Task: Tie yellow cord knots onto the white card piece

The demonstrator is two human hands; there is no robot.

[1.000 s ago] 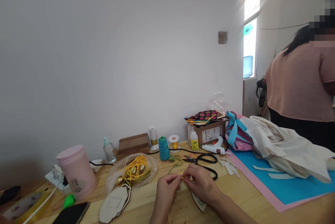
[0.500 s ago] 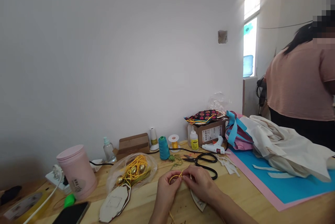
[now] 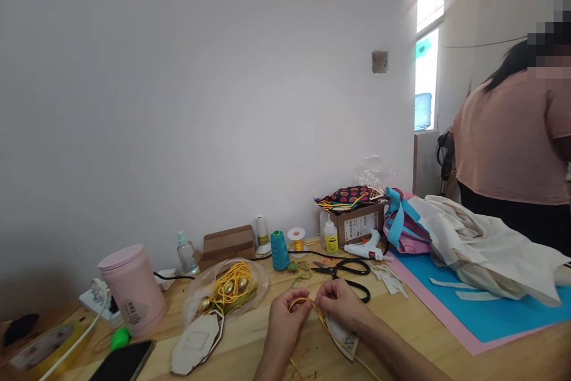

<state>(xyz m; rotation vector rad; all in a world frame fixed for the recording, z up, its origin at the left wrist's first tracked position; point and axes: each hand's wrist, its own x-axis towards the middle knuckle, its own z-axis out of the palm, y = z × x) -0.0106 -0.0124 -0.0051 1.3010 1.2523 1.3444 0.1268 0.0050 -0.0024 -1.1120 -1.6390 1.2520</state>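
On the wood table point(image 3: 250, 348), the left hand point(image 3: 285, 318) pinches a yellow string point(image 3: 300, 300) between its thumb and finger, and some string makes a loop there. The right hand point(image 3: 341, 306) is just beside it, with its fingertips close together by the string; I cannot tell if they pinch it too. Counting from where the hands meet, a white patch point(image 3: 339, 333) with a dark pattern is at five o'clock, partly under the right hand, and string runs along its edge. Black scissors point(image 3: 345, 267) sit near at between one and two o'clock, with their blades apart. A yellow-label glue bottle point(image 3: 331, 238) stands at one o'clock, and a blue-green thread cone point(image 3: 279, 252) stands at eleven. Near ten o'clock is a clear bag point(image 3: 190, 295) with more yellow string and gold balls point(image 3: 242, 285). A white card point(image 3: 194, 342) lies at eight o'clock, just beside the bag. The blue sheet point(image 3: 486, 324) is at three o'clock, well apart from the hands.
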